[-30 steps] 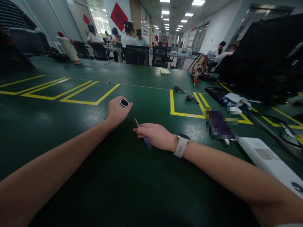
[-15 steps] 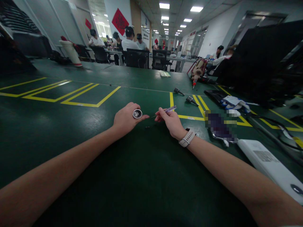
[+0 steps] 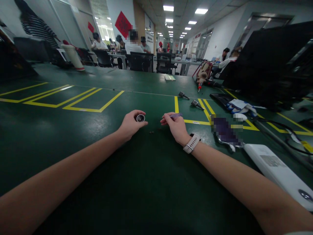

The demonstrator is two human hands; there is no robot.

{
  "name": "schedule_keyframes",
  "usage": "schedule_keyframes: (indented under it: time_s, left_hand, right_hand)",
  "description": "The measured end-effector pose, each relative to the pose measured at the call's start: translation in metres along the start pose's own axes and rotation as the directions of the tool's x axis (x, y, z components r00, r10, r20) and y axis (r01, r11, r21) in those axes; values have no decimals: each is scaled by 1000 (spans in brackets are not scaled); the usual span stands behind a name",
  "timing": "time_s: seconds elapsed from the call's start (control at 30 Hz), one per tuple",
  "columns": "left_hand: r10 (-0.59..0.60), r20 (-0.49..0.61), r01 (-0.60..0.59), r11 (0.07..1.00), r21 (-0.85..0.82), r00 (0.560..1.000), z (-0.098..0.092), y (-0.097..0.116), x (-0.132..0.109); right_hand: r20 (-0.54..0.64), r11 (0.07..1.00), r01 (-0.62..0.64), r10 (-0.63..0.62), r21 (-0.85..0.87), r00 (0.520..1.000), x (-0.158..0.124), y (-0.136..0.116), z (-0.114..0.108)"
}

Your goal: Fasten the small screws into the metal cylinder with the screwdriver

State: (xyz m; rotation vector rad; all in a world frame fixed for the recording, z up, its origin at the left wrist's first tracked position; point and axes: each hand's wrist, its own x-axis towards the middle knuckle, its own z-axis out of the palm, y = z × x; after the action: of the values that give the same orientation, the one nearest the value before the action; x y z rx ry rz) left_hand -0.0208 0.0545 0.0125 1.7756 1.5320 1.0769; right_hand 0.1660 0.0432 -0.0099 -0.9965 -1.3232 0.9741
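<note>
My left hand [image 3: 130, 124] rests on the green table [image 3: 137, 182] with its fingers closed round a small round black-rimmed part [image 3: 140, 118] whose shiny face points toward me. My right hand [image 3: 175, 125], with a white watch [image 3: 192, 143] on its wrist, pinches a thin purple-handled screwdriver [image 3: 174, 115] that lies nearly level, its tip toward the round part. Two tiny dark screws [image 3: 151, 132] lie on the table between the hands.
Two dark metal tools [image 3: 184, 95] [image 3: 197, 104] lie by yellow floor-style markings. A blurred purple object [image 3: 226, 130], a white box [image 3: 276, 169], cables and gloves [image 3: 241, 105] are at the right. Beyond the table's far edge are chairs and seated people.
The view has tilted a little. My left hand turned the round part and drew it slightly nearer. My right hand went from lying flat to raised, the screwdriver now held level beside the part.
</note>
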Motion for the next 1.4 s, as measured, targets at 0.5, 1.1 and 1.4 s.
schedule_keyframes:
  time_s: [0.5,1.1,1.4]
  left_hand:
    - [-135,44,138,846,-515,990,11,2,-3]
    - [-79,79,111,780,-615,994,15,-2,-5]
    - [-171,90,186,702,-688,981,13,2,-5]
  right_hand:
    - [170,973,116,-82,-200,982,-11,-5,3]
    - [57,992,-128,128,-4,990,-2,-4,2]
    - [112,987,-16,34,-159,993,-7,-8,1]
